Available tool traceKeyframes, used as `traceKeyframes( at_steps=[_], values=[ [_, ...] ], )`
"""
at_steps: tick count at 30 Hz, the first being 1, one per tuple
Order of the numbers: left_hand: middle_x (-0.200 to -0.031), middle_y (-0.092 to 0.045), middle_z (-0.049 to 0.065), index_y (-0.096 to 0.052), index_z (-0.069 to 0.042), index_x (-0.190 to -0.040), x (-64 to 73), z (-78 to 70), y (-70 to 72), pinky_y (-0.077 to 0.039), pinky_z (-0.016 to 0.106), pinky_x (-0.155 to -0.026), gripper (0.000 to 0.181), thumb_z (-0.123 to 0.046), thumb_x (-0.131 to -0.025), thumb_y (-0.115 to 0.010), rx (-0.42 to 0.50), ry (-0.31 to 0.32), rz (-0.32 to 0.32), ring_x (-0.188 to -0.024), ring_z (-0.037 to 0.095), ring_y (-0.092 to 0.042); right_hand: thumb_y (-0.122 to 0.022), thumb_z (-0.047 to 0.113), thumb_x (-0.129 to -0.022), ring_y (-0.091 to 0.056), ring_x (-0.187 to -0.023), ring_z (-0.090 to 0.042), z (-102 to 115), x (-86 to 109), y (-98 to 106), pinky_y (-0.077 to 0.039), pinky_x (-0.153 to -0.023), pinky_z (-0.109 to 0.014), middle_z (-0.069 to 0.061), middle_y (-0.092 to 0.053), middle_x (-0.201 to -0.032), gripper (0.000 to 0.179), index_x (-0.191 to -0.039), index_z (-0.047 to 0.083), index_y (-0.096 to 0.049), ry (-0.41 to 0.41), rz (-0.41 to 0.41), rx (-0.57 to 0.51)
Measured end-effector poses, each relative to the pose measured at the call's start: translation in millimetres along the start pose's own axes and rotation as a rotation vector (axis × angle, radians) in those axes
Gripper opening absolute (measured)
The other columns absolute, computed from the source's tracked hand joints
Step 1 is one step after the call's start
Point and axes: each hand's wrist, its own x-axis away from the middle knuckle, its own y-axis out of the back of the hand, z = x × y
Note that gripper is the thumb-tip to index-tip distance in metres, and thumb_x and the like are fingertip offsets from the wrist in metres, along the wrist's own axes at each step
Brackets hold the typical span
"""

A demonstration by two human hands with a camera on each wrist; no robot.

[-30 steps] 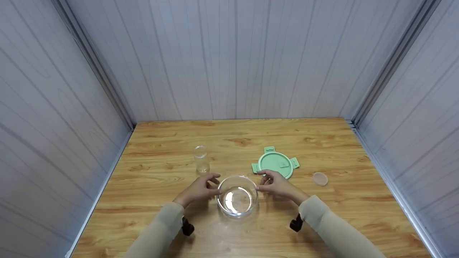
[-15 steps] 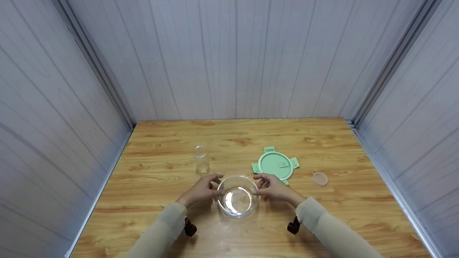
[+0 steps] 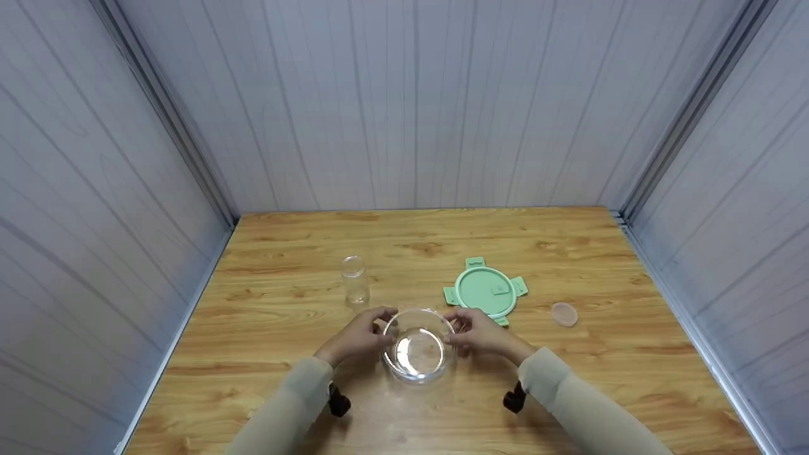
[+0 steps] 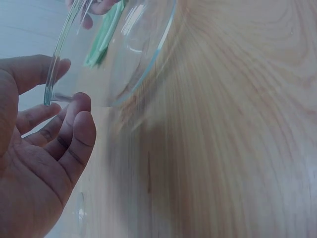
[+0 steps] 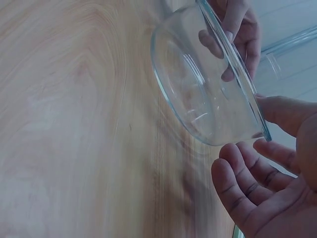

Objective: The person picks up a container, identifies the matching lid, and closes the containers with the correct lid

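Note:
A round clear glass bowl [image 3: 418, 357] stands upright on the wooden table between both hands. On its left side, my left hand [image 3: 359, 336] pinches the rim, thumb inside and index finger outside; the remaining fingers curve loosely below the rim in the left wrist view. Opposite, my right hand [image 3: 481, 333] holds the rim likewise, its thumb [image 5: 285, 111] over the edge and its index finger against the outer wall. Just beyond the right hand lies a green lid [image 3: 483, 292] with side flaps, one partly near the fingers. The glass bowl [image 5: 198, 94] shows no contents.
A clear glass jar [image 3: 356, 282] stands upright behind the left hand. To the right of the green lid lies a small translucent disc [image 3: 564, 315]. Pale panel walls [image 3: 417, 114] enclose the wooden table [image 3: 303, 246] at the back and sides.
Both hands have moved slightly inward and closed their fingers on the bowl's rim; the right hand also came nearer, uncovering more of the green lid. The bowl stays in place.

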Motion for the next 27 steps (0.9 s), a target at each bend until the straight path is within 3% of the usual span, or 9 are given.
traceKeyframes(
  at_steps=[5, 11, 20, 27],
  values=[
    [-0.13, -0.068, 0.022, -0.06, 0.006, -0.145, -2.5, 0.3, -2.5, -0.051, 0.023, -0.075, 0.053, -0.003, -0.094, -0.072, -0.002, -0.003, -0.017, -0.086, 0.014, -0.06, -0.077, 0.001, -0.097, -0.058, -0.063, -0.009, 1.8, 0.4, -0.4, -0.05, -0.056, -0.02, 0.005, -0.061, -0.076, 0.043, -0.136, -0.01, -0.063, -0.034, 0.017, -0.022],
    [-0.131, -0.068, 0.023, -0.06, 0.009, -0.143, -4.5, 0.6, -4.6, -0.051, 0.023, -0.074, 0.054, 0.001, -0.09, -0.07, 0.023, 0.007, -0.025, -0.085, 0.015, -0.06, -0.073, -0.001, -0.098, -0.052, -0.057, -0.004, 4.0, 1.8, -0.3, -0.043, -0.053, -0.018, 0.007, -0.057, -0.069, 0.041, -0.137, -0.009, -0.061, -0.062, 0.028, -0.025],
    [-0.131, -0.066, 0.029, -0.058, 0.014, -0.142, -4.1, -0.2, -7.4, -0.052, 0.022, -0.073, 0.049, 0.003, -0.096, -0.067, 0.05, -0.014, -0.049, -0.087, 0.016, -0.063, -0.073, 0.003, -0.098, -0.053, -0.059, -0.004, 2.7, 0.1, -0.3, -0.045, -0.054, -0.017, 0.007, -0.057, -0.07, 0.04, -0.135, -0.008, -0.063, -0.066, 0.014, -0.014],
    [-0.135, -0.063, 0.032, -0.055, 0.015, -0.146, -6.5, 0.2, -10.2, -0.052, 0.019, -0.073, 0.054, 0.007, -0.093, -0.064, 0.077, -0.013, -0.046, -0.087, 0.016, -0.062, -0.069, 0.002, -0.099, -0.05, -0.059, -0.004, 2.0, -0.6, -0.9, -0.042, -0.054, -0.017, 0.007, -0.054, -0.069, 0.04, -0.136, -0.011, -0.063, -0.034, -0.022, 0.023]
  ],
)
